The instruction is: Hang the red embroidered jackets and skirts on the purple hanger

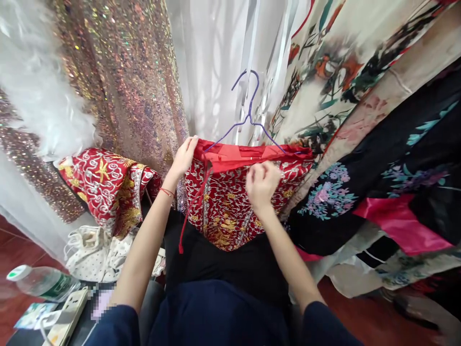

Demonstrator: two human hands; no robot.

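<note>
A red garment with silver and gold embroidery hangs over my lap, its lower edge coming to a point. Its plain red upper band lies folded open around a thin purple hanger. My left hand grips the left end of that band, thumb and fingers closed on the cloth. In front of the band's right half, my right hand is curled shut and blurred; whether it pinches anything is hidden. A red cord dangles from the garment's left side.
Sequined cloth, white cloth and floral cloth hang behind. Another red embroidered piece lies at left, above dotted white shoes. A bottle and power strip are lower left. Black floral cloth hangs right.
</note>
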